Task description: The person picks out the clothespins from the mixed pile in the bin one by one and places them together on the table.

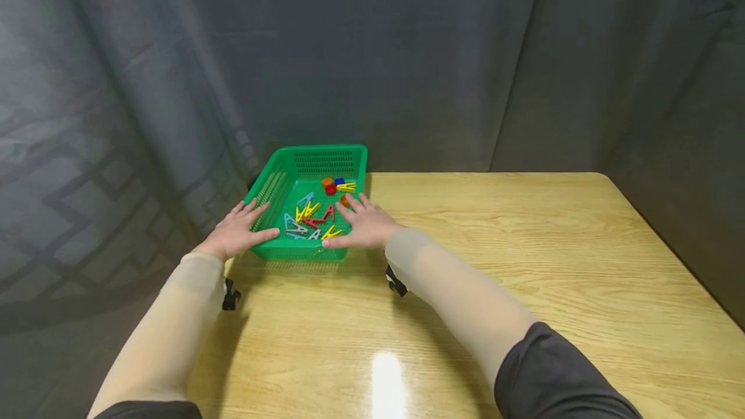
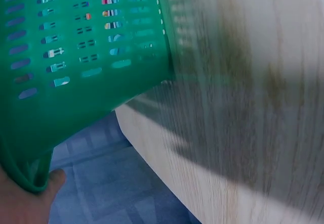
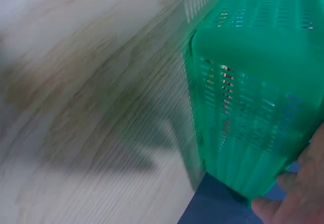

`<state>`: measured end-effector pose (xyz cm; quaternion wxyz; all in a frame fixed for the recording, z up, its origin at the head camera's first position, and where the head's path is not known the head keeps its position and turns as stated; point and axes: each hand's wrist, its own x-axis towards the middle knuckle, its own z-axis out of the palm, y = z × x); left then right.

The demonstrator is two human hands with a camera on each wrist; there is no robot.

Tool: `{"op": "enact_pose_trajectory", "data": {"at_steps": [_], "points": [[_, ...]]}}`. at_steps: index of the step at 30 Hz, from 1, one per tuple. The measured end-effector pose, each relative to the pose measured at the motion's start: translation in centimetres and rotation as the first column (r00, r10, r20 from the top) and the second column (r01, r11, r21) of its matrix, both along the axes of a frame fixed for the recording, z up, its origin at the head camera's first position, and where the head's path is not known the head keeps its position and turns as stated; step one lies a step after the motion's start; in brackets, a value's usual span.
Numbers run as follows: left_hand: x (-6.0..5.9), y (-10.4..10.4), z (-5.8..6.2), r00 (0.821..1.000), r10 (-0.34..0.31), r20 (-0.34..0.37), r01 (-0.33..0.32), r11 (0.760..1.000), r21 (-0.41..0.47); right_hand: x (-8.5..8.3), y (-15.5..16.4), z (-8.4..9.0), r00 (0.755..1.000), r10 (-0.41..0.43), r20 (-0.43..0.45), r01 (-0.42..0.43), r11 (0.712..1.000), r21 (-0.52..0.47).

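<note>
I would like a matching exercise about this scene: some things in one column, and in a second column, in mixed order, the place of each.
Things:
1. left hand
2. right hand
3. clothes pegs
4. green basket

Places:
A. lying inside the basket
B. on the basket's near left corner
C. on the far left part of the wooden table, its left side past the table's edge
D. on the basket's near right corner

Pairs: 1-B, 2-D, 3-A, 4-C
</note>
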<state>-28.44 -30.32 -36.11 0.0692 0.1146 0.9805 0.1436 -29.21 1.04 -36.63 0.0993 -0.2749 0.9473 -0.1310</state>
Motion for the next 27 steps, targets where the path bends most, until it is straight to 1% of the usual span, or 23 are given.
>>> {"op": "enact_pose_trajectory", "data": {"at_steps": [7,11,14,19,27], "points": [[0.4,1.9,-0.2,0.999,-0.008,-0.034,0.007,0.999,-0.040,0.2,1.7,0.0,1.000,-0.013,0.009,0.013,1.000,0.005],[0.5,3.2,-0.4,0.999,-0.008,-0.047,0.007,0.999,-0.033,0.3,3.1,-0.2,1.000,-0.005,-0.003,0.005,1.000,0.020],[0.7,4.2,-0.6,0.998,-0.021,-0.056,0.019,0.999,-0.037,0.4,4.3,-0.1,1.000,0.000,0.000,0.000,1.000,0.022],[0.9,6.2,-0.6,0.997,-0.047,-0.058,0.044,0.997,-0.060,0.9,6.5,0.2,1.000,0.000,0.022,0.000,1.000,0.008],[1.8,10.2,-0.5,0.998,-0.048,-0.038,0.046,0.997,-0.060,2.0,10.5,0.5,0.999,-0.012,0.041,0.012,1.000,-0.003]]}}
